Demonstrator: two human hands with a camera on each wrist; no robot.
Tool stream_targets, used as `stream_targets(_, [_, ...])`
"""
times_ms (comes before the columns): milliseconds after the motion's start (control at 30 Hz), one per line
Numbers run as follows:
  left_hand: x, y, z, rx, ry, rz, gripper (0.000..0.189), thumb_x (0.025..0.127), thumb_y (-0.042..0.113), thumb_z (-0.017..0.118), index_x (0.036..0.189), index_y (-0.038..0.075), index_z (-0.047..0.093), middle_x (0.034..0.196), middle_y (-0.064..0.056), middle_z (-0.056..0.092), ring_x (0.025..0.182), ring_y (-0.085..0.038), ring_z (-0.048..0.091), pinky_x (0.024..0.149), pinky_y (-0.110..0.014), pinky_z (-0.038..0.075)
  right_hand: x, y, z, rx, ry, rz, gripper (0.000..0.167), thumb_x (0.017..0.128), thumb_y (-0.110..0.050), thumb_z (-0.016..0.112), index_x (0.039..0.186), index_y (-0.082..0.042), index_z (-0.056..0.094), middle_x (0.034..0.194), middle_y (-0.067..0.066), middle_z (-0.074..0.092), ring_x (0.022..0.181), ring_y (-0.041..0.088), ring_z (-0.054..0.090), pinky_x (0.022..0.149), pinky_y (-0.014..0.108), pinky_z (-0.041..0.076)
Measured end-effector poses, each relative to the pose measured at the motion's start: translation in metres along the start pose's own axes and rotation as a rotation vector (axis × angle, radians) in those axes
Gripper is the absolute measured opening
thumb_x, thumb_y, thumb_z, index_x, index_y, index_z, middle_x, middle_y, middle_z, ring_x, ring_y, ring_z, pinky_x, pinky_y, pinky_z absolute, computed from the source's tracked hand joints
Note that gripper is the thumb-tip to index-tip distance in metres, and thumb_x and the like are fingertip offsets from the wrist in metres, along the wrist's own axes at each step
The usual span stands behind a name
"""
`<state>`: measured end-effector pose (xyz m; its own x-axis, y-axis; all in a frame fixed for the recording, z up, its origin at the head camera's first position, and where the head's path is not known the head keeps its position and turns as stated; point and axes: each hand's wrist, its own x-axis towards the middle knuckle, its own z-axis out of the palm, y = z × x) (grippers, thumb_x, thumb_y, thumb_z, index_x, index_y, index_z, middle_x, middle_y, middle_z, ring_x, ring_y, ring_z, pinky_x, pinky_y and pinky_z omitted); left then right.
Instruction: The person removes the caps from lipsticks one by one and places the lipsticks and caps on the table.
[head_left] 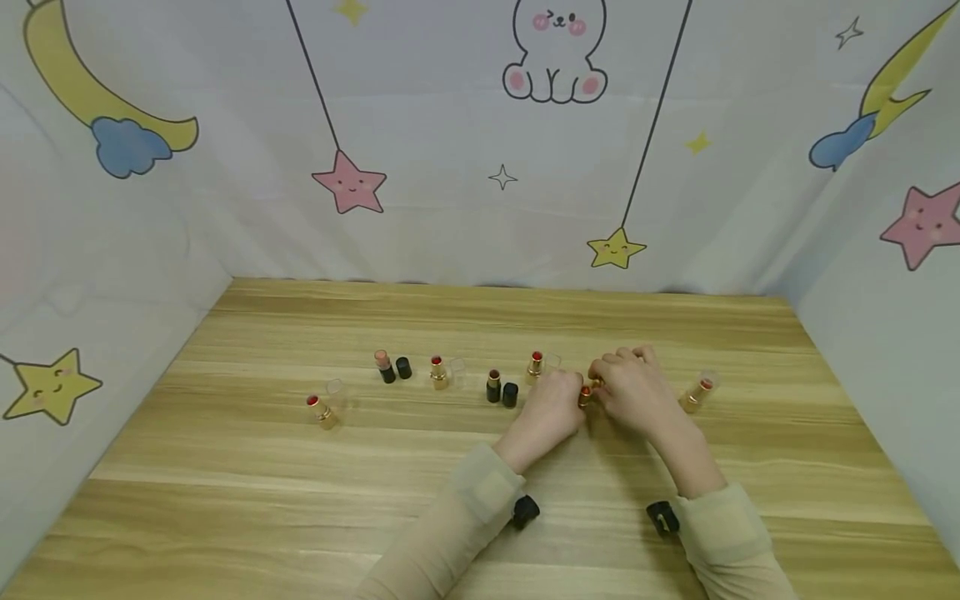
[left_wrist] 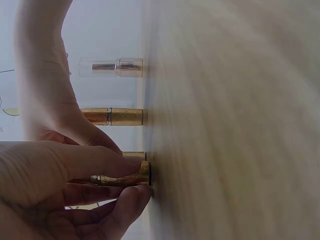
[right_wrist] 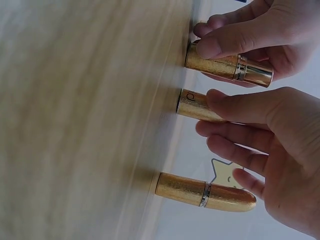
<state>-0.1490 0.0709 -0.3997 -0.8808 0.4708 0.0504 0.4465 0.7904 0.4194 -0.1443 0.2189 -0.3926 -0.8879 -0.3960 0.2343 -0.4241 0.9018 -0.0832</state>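
Upright on the wooden table, a gold lipstick [head_left: 585,396] with a red tip is gripped low on its tube by my left hand [head_left: 553,407], thumb against the tube [right_wrist: 212,62]. Close beside it, my right hand [head_left: 633,390] pinches a small gold cap [right_wrist: 192,103] with dark lettering between thumb and finger. The cap's base is at the table surface, apart from the lipstick. A closed gold lipstick tube [right_wrist: 205,192] with a rounded top stands past my right hand; in the head view that hand hides it.
Left of my hands stand a gold lipstick [head_left: 535,367], dark-cased lipsticks [head_left: 492,387] with black caps [head_left: 510,395], and gold ones [head_left: 438,372] near clear caps [head_left: 458,372]. Another gold lipstick [head_left: 321,412] is far left. At right stands a gold lipstick [head_left: 697,395] with a clear cap. A printed curtain surrounds the table.
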Motion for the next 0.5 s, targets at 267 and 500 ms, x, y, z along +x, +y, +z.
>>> stream_targets(267, [0.0007, 0.0, 0.0016, -0.009, -0.02, -0.015, 0.013, 0.069, 0.0, 0.069, 0.074, 0.009, 0.06, 0.072, -0.002, 0.061, 0.061, -0.011, 0.045, 0.051, -0.024, 0.037, 0.0004, -0.0001, 0.001, -0.007, -0.024, 0.009, 0.01, 0.08, -0.013, 0.074, 0.089, -0.011, 0.069, 0.087, 0.002, 0.07, 0.088, 0.025, 0.06, 0.094, 0.048, 0.036])
stream_targets(500, [0.0007, -0.0006, 0.001, -0.007, -0.015, -0.015, 0.013, 0.07, 0.002, 0.071, 0.077, 0.008, 0.062, 0.073, -0.002, 0.062, 0.062, -0.011, 0.046, 0.052, -0.023, 0.037, 0.0008, -0.0005, 0.0019, -0.007, -0.025, 0.017, 0.015, 0.08, -0.013, 0.074, 0.093, -0.01, 0.069, 0.091, 0.003, 0.071, 0.091, 0.026, 0.06, 0.094, 0.048, 0.035])
